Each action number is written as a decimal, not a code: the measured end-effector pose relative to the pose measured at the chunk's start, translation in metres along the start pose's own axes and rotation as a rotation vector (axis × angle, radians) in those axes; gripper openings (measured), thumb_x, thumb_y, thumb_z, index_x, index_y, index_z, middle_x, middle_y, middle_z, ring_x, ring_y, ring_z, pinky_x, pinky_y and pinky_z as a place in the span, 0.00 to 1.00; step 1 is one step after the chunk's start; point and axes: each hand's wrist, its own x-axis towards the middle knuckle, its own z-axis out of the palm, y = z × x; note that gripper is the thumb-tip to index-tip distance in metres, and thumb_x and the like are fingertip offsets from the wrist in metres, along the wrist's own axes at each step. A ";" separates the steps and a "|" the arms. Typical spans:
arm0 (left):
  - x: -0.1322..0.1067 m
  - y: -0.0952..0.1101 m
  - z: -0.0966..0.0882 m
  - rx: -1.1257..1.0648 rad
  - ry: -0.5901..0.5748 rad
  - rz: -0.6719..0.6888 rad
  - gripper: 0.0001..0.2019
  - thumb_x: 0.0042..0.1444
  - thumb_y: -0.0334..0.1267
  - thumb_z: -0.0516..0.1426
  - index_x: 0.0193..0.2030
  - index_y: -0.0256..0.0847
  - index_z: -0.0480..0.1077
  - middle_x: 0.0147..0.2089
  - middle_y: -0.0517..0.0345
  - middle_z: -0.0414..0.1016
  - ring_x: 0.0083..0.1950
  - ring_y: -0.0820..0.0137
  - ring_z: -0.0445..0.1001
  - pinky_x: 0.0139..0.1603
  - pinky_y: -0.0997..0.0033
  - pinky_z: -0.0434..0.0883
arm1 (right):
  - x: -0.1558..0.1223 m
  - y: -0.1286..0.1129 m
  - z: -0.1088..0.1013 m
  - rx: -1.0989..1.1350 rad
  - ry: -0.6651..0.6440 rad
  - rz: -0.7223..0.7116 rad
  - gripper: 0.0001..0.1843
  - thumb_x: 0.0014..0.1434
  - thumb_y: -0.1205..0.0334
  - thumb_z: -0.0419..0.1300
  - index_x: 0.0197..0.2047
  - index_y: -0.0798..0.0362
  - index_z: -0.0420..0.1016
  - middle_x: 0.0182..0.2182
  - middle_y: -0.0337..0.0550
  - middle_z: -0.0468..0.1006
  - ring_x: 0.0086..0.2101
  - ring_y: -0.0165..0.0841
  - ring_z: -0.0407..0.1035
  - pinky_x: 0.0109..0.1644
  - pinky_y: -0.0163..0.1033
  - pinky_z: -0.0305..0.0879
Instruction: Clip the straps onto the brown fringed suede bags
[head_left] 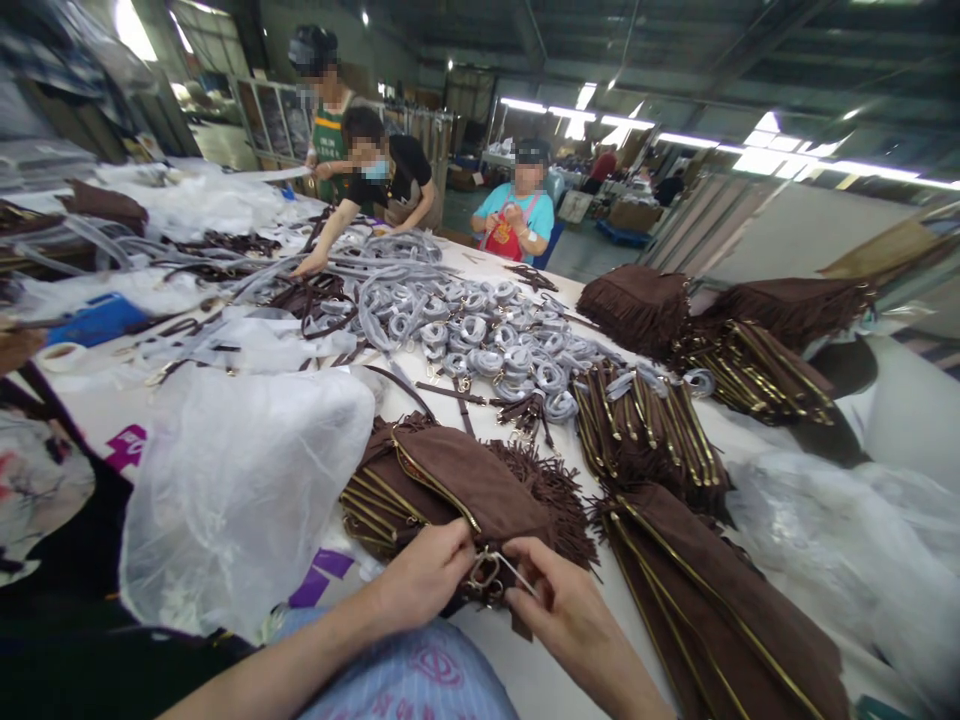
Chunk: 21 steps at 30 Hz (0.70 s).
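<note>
A brown suede fringed bag (pixel 457 480) with a gold zipper lies at the near edge of the white table (pixel 540 670). My left hand (pixel 424 580) is closed on the bag's near corner beside a gold metal clasp (pixel 486 572). My right hand (pixel 559 605) pinches the clasp from the right, with a thin pale strip running from its fingers. The bag rests on a stack of similar brown bags (pixel 375 505).
More brown fringed bags (pixel 720 620) are piled to the right and further back (pixel 645 430). Several grey coiled straps (pixel 480 335) cover the table's middle. Clear plastic bags (pixel 240 490) lie at left. Three people stand or sit at the far end, one reaching a hand (pixel 307 265) onto the table.
</note>
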 end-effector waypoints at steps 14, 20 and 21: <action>-0.001 0.032 -0.017 0.093 0.064 0.165 0.08 0.62 0.34 0.47 0.32 0.41 0.62 0.29 0.63 0.68 0.31 0.73 0.67 0.34 0.75 0.62 | 0.018 0.001 0.027 0.194 0.246 -0.369 0.10 0.64 0.64 0.54 0.33 0.50 0.73 0.30 0.38 0.73 0.33 0.30 0.68 0.38 0.32 0.62; 0.009 0.010 -0.009 -0.137 0.062 0.100 0.06 0.51 0.34 0.59 0.36 0.38 0.68 0.30 0.63 0.70 0.31 0.73 0.68 0.32 0.76 0.63 | 0.020 0.015 0.037 0.284 0.312 -0.174 0.14 0.65 0.57 0.54 0.28 0.51 0.69 0.26 0.35 0.69 0.28 0.29 0.64 0.32 0.33 0.57; 0.010 0.006 -0.007 -0.089 0.071 0.093 0.07 0.48 0.33 0.61 0.35 0.38 0.69 0.31 0.63 0.70 0.31 0.73 0.67 0.32 0.76 0.63 | 0.019 0.018 0.040 0.310 0.322 -0.136 0.15 0.65 0.56 0.54 0.28 0.51 0.69 0.25 0.35 0.69 0.28 0.29 0.64 0.32 0.33 0.57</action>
